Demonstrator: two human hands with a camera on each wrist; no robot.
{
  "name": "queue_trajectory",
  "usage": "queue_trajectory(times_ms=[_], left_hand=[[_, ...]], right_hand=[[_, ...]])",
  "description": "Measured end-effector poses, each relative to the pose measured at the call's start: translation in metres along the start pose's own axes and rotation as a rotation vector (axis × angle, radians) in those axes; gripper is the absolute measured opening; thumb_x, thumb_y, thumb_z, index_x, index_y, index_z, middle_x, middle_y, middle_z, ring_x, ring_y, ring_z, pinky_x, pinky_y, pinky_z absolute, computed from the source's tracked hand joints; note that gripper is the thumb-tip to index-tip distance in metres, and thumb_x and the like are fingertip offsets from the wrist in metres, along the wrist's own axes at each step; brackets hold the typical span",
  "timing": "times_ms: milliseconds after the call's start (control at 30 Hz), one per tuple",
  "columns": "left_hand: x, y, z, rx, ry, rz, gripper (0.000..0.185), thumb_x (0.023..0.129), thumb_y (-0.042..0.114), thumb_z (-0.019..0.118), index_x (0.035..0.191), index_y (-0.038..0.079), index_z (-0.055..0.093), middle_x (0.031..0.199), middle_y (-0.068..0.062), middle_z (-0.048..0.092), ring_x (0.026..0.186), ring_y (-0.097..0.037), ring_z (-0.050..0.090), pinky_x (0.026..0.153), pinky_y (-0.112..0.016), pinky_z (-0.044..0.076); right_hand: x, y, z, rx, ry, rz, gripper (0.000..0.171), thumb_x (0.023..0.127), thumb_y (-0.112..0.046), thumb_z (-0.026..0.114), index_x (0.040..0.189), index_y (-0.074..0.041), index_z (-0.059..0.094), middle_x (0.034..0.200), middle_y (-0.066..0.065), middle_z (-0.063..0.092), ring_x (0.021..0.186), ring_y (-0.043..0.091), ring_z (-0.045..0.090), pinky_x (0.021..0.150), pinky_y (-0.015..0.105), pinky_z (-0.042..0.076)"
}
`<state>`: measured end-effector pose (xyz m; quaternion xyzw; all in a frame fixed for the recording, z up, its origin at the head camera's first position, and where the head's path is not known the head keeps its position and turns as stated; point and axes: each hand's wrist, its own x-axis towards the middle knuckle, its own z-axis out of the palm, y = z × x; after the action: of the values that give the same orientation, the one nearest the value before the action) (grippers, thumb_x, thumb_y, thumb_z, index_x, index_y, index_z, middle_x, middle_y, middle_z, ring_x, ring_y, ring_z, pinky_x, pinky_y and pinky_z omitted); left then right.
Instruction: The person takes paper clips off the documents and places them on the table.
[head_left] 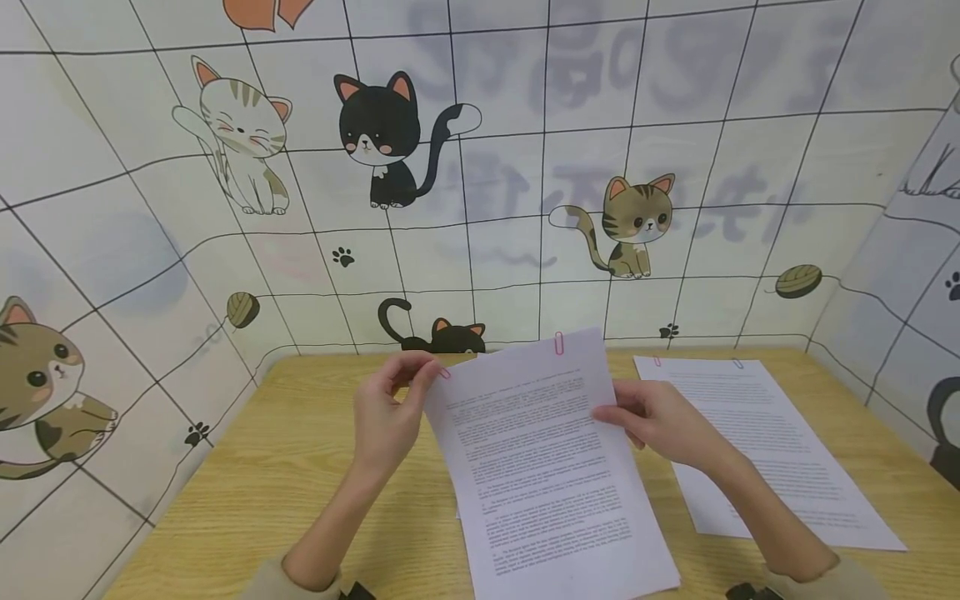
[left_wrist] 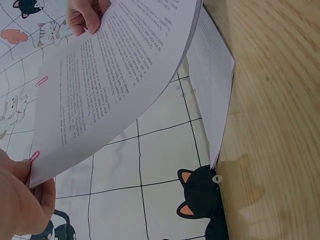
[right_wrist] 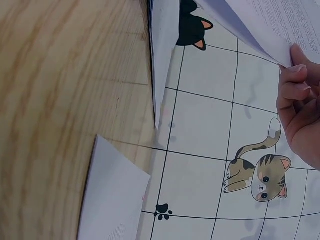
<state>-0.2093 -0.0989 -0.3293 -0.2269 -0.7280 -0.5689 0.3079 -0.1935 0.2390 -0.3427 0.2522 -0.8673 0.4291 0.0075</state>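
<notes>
White printed sheets [head_left: 540, 467], seemingly pink paperclip [head_left: 558, 342]

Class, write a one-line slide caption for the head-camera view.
Left hand and right hand hold a paper-clipped printed sheaf above a wooden desk; another clipped sheaf lies alongside.

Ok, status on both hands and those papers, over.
Left hand pinches clipped stack at its top corner. Right hand holds its right edge. Stack lifted off table. Second stack lies right.
</notes>
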Motion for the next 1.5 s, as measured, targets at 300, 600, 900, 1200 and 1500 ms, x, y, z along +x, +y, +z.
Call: queue_trajectory(times_ms=[300,600,900,1200,1500], left_hand=[[0.004,-0.002,-0.006,-0.011,0.085,0.004,0.005,0.093,0.002,0.07,0.097,-0.002,0.071,0.085,-0.013,0.073,0.077,-0.023,0.068,0.075,-0.018,0.052],[0.007,-0.001,-0.011,-0.043,0.086,0.019,0.007,0.094,0.001,0.07,0.098,-0.004,0.07,0.086,-0.015,0.072,0.077,-0.009,0.067,0.078,-0.02,0.054],[0.003,-0.005,-0.013,-0.008,0.01,-0.052,0.007,0.093,0.004,0.072,0.099,0.002,0.074,0.085,-0.01,0.072,0.075,-0.011,0.066,0.07,-0.019,0.053],[-0.001,-0.01,-0.018,0.041,-0.037,-0.091,0.006,0.092,0.003,0.072,0.097,0.004,0.076,0.081,-0.006,0.073,0.071,-0.009,0.066,0.068,-0.02,0.054],[-0.005,-0.015,-0.019,0.082,-0.118,-0.197,0.006,0.091,-0.001,0.073,0.097,0.001,0.074,0.081,-0.006,0.073,0.073,-0.023,0.069,0.07,-0.022,0.057]], right_hand=[[-0.004,0.001,-0.004,-0.028,0.039,0.019,0.022,0.098,-0.018,0.068,0.118,-0.008,0.068,0.074,-0.004,0.065,0.045,0.012,0.045,0.041,0.021,0.025],[-0.003,0.003,-0.008,-0.044,0.074,0.024,0.021,0.098,-0.017,0.068,0.118,-0.011,0.068,0.069,-0.004,0.064,0.046,0.01,0.044,0.041,0.021,0.024],[-0.003,0.003,-0.01,-0.045,0.086,0.006,0.024,0.098,-0.017,0.068,0.121,-0.008,0.067,0.072,-0.005,0.065,0.045,0.013,0.046,0.04,0.022,0.024],[-0.002,0.009,-0.015,-0.073,0.111,0.04,0.025,0.098,-0.018,0.068,0.122,-0.011,0.067,0.077,-0.004,0.067,0.047,0.025,0.05,0.041,0.023,0.026],[-0.002,0.01,-0.016,-0.069,0.106,0.05,0.029,0.097,-0.017,0.068,0.126,-0.01,0.066,0.083,-0.002,0.069,0.048,0.029,0.051,0.041,0.022,0.026]])
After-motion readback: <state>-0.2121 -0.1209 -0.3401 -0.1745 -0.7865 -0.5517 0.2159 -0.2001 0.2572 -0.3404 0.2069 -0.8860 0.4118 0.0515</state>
